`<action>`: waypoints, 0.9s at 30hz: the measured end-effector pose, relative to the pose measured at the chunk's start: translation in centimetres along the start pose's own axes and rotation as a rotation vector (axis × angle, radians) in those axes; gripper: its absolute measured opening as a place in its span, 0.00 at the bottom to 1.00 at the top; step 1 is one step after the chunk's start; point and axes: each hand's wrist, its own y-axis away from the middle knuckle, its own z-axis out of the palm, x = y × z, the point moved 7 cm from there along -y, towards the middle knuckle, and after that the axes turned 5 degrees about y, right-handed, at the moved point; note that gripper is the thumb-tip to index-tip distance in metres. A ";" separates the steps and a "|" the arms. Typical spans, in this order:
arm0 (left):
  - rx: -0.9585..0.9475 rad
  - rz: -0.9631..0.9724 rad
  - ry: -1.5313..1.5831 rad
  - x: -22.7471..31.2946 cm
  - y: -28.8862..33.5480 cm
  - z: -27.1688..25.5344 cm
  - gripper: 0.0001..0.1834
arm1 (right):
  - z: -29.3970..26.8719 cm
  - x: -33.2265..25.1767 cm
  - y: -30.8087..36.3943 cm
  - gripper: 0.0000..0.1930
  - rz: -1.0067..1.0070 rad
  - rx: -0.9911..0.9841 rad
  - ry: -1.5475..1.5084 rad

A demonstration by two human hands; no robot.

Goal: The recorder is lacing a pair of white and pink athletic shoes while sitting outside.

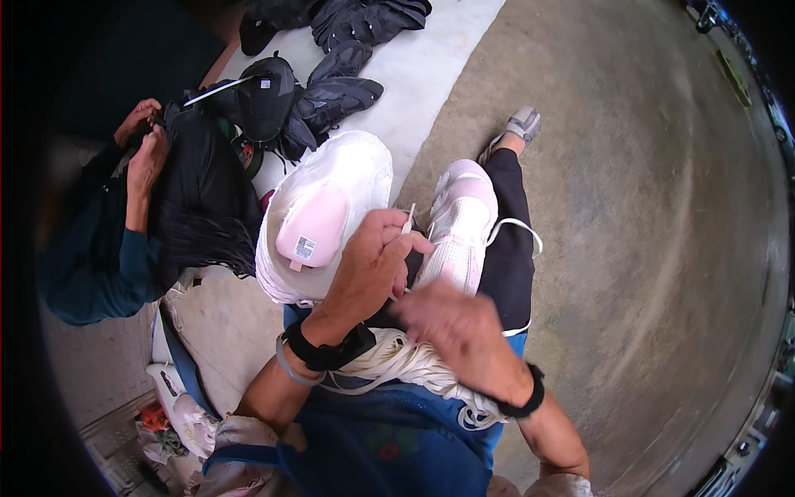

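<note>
A pale pink and white shoe upper (460,219) lies across my right thigh, toe pointing away, with a loop of lace sticking out at its right side. My left hand (368,261) is closed in a pinch on a white shoelace (407,220) just left of it, the lace tip poking up above the fingers. Close by, over the heel end, is my right hand (464,335), its fingers smeared by motion, so their grip is unclear. Below the hands a bundle of white laces (397,358) rests on my lap, over a blue apron (389,439).
To the left stands a stack of white uppers with a pink tongue (315,228) on top. Black shoe uppers (335,95) lie beyond on a white sheet (447,41). At far left, a co-worker's hands (147,153) work above black laces (207,199). Concrete floor (646,232) spans the right.
</note>
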 end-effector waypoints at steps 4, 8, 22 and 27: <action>-0.067 -0.060 0.119 0.2 1.1 1.1 0.13 | -2.5 3.8 0.1 0.09 0.417 0.283 -0.131; -0.107 -0.078 0.161 -0.4 1.8 2.3 0.12 | -1.8 4.1 -0.4 0.09 0.402 0.386 -0.256; -0.244 -0.003 -0.055 1.7 4.1 4.1 0.11 | -4.5 2.0 -0.5 0.07 0.335 0.295 -0.166; -0.133 0.095 0.438 7.6 7.1 0.2 0.12 | -7.6 4.9 3.0 0.09 0.494 0.421 0.099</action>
